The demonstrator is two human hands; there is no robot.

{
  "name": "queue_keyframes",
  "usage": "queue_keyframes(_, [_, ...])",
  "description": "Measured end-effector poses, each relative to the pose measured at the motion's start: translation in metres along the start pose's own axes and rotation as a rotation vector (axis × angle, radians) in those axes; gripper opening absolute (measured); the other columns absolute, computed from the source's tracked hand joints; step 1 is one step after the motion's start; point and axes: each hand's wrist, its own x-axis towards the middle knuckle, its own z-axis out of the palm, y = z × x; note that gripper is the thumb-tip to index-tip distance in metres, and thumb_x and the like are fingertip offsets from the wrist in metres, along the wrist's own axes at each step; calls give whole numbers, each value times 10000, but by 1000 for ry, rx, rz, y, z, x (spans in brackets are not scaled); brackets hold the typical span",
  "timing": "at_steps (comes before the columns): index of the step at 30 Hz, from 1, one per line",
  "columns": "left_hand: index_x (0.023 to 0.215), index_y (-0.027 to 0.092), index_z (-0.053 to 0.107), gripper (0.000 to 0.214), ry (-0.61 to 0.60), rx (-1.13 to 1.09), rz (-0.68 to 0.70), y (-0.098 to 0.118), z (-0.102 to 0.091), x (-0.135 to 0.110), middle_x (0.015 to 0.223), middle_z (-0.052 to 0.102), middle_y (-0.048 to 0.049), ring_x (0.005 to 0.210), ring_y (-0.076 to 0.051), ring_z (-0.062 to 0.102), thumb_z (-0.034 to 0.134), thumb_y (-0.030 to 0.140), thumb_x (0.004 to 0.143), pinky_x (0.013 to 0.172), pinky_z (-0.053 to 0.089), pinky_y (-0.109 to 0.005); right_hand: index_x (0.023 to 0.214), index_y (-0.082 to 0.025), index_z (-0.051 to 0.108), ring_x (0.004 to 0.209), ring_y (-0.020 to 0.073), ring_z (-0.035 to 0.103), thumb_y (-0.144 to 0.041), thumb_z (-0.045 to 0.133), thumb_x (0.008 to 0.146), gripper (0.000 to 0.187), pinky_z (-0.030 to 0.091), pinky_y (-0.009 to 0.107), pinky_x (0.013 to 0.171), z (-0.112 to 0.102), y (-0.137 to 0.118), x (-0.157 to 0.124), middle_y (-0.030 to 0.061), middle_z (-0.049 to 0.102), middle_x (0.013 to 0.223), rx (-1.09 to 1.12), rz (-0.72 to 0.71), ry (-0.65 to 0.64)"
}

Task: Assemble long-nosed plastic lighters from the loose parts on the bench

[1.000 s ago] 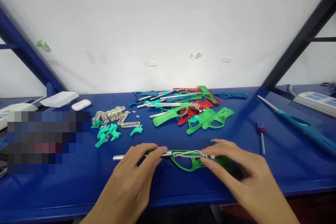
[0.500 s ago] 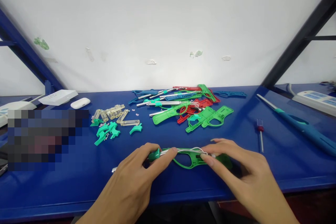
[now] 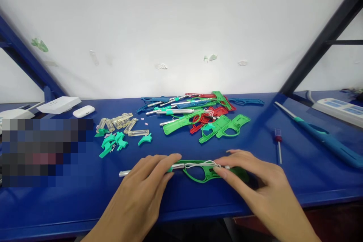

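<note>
My left hand (image 3: 144,187) is closed around a lighter's metal tube (image 3: 124,173), whose green collar shows between the fingertips. The tube lies along the front end of a green lighter handle half (image 3: 195,178), open side up. Thin white wires (image 3: 198,163) run from the tube over the handle's finger loop to my right hand (image 3: 255,181). That hand's thumb and fingers pinch the handle half and the wires at its middle. A small white end piece pokes out between the fingers. My right hand and its shadow partly hide the back of the handle.
Behind lie red, green and blue handle halves (image 3: 178,124) with metal tubes. Left of them are clear fuel tanks (image 3: 138,132), teal triggers (image 3: 120,141) and a white case (image 3: 83,111). A screwdriver (image 3: 278,140) and a blue lighter (image 3: 326,136) lie right.
My left thumb has drawn back from the wires, and the fingers have shifted left along the tube, uncovering its inner end. My right hand keeps its pinch. The view has moved slightly.
</note>
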Motion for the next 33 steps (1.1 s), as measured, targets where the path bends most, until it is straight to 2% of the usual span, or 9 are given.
queue_keyframes(4, [1241,324,624,218,17,-84,-41,-2,3,1,1199,704,18,1050,-147,718,523,202,1092,946,593,-261,1007,-340,786,988,229,728,-349,727,985,63,577,362,898,0,-2,3,-23,807,1010,15,-44,-23])
queue_keyframes(6, [1203,314,647,191,17,-95,-75,-2,4,1,1201,696,5,1027,-149,726,538,209,1086,900,603,-258,1004,-340,780,985,222,718,-346,713,997,68,577,348,864,0,-4,5,-16,788,1022,2,-60,-33])
queue_keyframes(11, [1246,312,661,236,55,-82,-94,-1,3,2,1209,687,-24,1016,-168,731,528,210,1080,876,614,-291,975,-343,778,995,222,710,-357,707,1000,77,571,348,867,2,-4,6,-13,774,1027,-47,-66,-43])
queue_keyframes(23, [1194,315,729,275,89,-96,-68,-4,4,4,1167,709,-17,980,-161,743,538,169,1061,825,611,-261,1003,-317,791,971,233,713,-345,708,1000,87,576,366,864,4,-1,4,-2,789,1010,-88,-80,-35])
queue_keyframes(28, [1330,354,688,371,55,-75,-74,-5,5,0,1264,687,-33,1052,-174,736,506,157,1073,848,612,-279,990,-324,806,959,238,710,-375,699,1004,119,578,371,845,5,-1,3,4,787,1004,-101,-76,-22])
queue_keyframes(33, [1302,366,695,395,47,-77,-66,-6,5,-1,1268,685,-22,1079,-172,729,487,127,1066,886,615,-291,995,-323,812,957,234,705,-373,705,1001,118,578,367,845,5,-2,4,6,783,995,-97,-76,-31])
